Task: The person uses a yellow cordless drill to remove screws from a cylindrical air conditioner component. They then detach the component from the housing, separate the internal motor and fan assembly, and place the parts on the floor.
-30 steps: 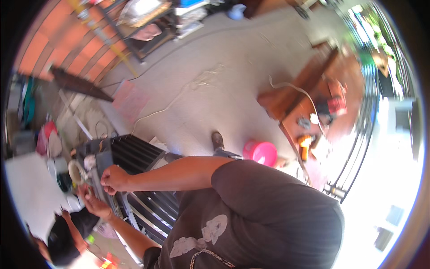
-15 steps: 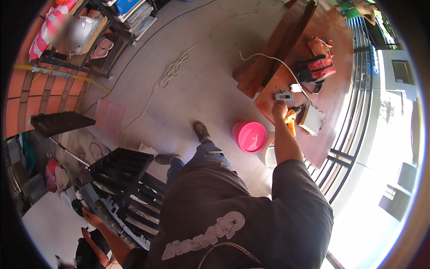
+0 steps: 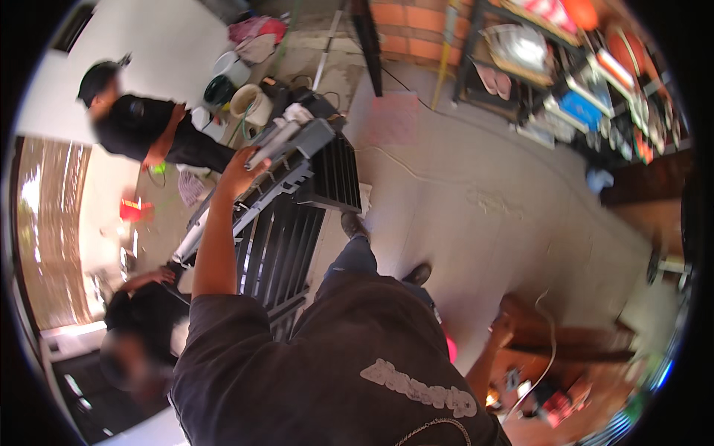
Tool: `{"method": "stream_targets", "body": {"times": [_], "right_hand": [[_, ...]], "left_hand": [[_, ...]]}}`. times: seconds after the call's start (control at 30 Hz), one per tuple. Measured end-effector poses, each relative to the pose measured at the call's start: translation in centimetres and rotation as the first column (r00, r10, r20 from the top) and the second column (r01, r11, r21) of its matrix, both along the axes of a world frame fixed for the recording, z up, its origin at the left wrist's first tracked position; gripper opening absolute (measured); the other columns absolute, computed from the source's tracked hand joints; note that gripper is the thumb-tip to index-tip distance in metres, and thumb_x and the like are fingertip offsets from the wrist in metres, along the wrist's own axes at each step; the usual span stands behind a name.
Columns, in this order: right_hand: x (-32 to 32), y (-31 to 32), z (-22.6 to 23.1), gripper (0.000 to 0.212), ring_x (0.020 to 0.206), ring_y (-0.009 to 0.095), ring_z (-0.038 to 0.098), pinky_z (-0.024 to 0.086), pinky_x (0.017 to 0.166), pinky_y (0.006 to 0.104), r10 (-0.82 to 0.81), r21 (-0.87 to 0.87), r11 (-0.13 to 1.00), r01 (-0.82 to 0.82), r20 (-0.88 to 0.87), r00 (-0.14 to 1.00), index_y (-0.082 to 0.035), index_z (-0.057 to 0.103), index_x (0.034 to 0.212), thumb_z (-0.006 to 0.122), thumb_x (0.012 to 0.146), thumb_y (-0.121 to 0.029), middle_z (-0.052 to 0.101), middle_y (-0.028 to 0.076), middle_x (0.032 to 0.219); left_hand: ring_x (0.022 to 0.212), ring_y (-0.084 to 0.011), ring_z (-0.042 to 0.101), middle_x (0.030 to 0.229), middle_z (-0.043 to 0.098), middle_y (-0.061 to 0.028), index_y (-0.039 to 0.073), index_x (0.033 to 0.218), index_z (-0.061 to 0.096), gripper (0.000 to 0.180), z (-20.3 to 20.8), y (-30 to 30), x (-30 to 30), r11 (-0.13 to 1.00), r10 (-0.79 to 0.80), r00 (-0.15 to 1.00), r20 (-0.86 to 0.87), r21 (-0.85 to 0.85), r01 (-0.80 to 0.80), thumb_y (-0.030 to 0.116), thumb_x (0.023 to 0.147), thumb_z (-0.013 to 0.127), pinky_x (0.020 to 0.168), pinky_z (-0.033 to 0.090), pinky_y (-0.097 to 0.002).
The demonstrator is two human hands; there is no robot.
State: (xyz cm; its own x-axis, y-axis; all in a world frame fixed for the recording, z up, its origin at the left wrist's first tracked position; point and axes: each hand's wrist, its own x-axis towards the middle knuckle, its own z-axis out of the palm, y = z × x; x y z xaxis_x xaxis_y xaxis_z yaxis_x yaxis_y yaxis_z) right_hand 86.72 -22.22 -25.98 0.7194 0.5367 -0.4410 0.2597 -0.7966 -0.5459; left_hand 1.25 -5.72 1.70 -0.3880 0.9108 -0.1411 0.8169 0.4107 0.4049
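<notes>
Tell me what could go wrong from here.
The long grey frame might shift or tip: only the left hand is on it, while the right hand is off by the wooden table.

If it did move, another person's hand near its lower end could get knocked or pinched.

A pale cord lies loose across the floor beyond the shoes, so a step that way could snag it.

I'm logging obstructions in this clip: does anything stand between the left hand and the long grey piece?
Nothing visible does. The left hand appears to touch the long grey piece directly; the crumpled white item lies near its far end, beyond the hand.
</notes>
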Motion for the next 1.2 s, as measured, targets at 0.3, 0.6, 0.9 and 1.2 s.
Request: {"method": "stream_targets", "body": {"times": [0.3, 0.6, 0.9, 1.2], "right_hand": [[-48.1, 35.9, 19.6, 0.042, 0.124, 0.023, 0.068, 0.058, 0.101, 0.0345, 0.98, 0.64, 0.182, -0.747, -0.052, 0.194, 0.0, 0.066, 0.138, 0.078, 0.103, -0.019, 0.069, 0.012, 0.134], [-70.2, 48.4, 22.5, 0.089, 0.111, 0.019, 0.067, 0.054, 0.09, 0.035, 0.799, 0.253, -0.217, -0.943, -0.509, -0.321, -0.008, 0.038, 0.165, 0.087, 0.096, -0.035, 0.069, 0.01, 0.126], [-73.3, 49.2, 21.2, 0.089, 0.126, 0.028, 0.061, 0.059, 0.091, 0.0493, 0.658, 0.093, -0.21, -0.973, -0.722, -0.212, -0.019, 0.037, 0.16, 0.092, 0.089, -0.026, 0.057, 0.009, 0.14], [-75.6, 51.1, 20.6, 0.081, 0.121, 0.036, 0.069, 0.061, 0.086, 0.0591, 0.406, 0.035, -0.159, -0.987, -0.908, -0.098, -0.01, 0.039, 0.154, 0.086, 0.089, -0.023, 0.061, 0.012, 0.138]], "left_hand": [[0.151, -0.0414, 0.049, 0.163, 0.052, -0.0205, 0.009, 0.156, 0.057, 0.1, 0.2, -4.3, -3.8, 0.999, -0.021, 0.996, 0.092, -0.023, 0.023, 0.071, 0.082, 0.083, 0.125, 0.039, -0.0524], [0.152, -0.044, 0.047, 0.158, 0.056, -0.0203, 0.012, 0.15, 0.062, 0.096, -1.5, -5.3, -3.9, 0.993, -0.02, 1.0, -0.008, 0.115, 0.021, 0.08, 0.084, 0.072, 0.127, 0.034, -0.0593], [0.153, -0.0381, 0.046, 0.157, 0.058, -0.0171, 0.011, 0.145, 0.067, 0.081, -0.7, -4.9, -3.9, 0.952, 0.163, 0.976, 0.143, 0.237, -0.193, 0.077, 0.098, 0.059, 0.129, 0.031, -0.0593], [0.149, -0.0363, 0.052, 0.151, 0.064, -0.0156, 0.012, 0.142, 0.069, 0.061, 0.3, -3.0, -2.8, 0.921, 0.372, 0.928, 0.002, 0.121, -0.37, 0.057, 0.101, 0.064, 0.129, 0.034, -0.0557]]}}
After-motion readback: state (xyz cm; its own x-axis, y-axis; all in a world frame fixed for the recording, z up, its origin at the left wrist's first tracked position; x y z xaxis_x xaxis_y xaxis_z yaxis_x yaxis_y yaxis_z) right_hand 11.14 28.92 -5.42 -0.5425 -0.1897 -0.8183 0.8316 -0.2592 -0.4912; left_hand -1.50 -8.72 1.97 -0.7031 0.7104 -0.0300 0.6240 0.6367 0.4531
